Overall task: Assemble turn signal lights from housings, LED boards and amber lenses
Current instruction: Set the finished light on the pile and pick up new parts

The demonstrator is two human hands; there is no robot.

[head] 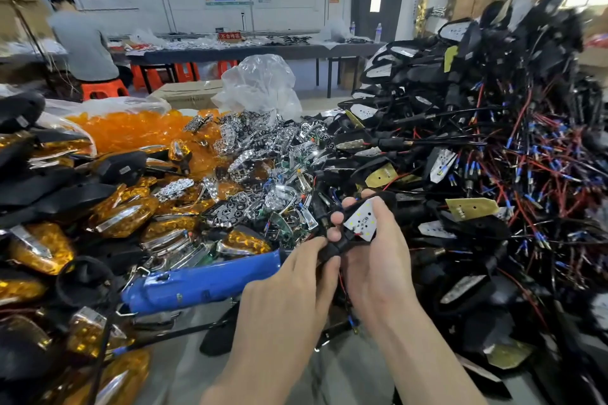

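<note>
Right grip (378, 260) curled round black housing (385, 197) from behind. Fingertips (335, 218) show past its left edge, thumb lies across the front on the right rim of the LED board (360, 219). Left grip (289, 289) pinches the housing's stem end low down, thumb and forefinger pressed together on it; other fingers hidden, can't tell how they lie. Both closed on the same part, neither spread.

Where it is: housing held up off the bench (204, 355), centre-right of view, just in front of the heap of wired housings (477, 141). Board sits white face up in the shell. Whether fully seated, can't tell.

Handling, my est.:
- Housing: light, stiff moulded plastic, matte, not slippery. Hold by stem + outer rim, as now.
- Board: thin, prob. brittle; LEDs + solder pts fragile. Press at edges only, not on the diodes.
- Thin red lead trails below the hands; likely snags on the heap, so don't tug.
- Amber lenses (131, 128) lie in a loose pile well to the left, past the chrome reflectors (263, 148). Glossy, so prob. slick and scratch-prone; take by the edges.

Lens not yet on this unit.
</note>
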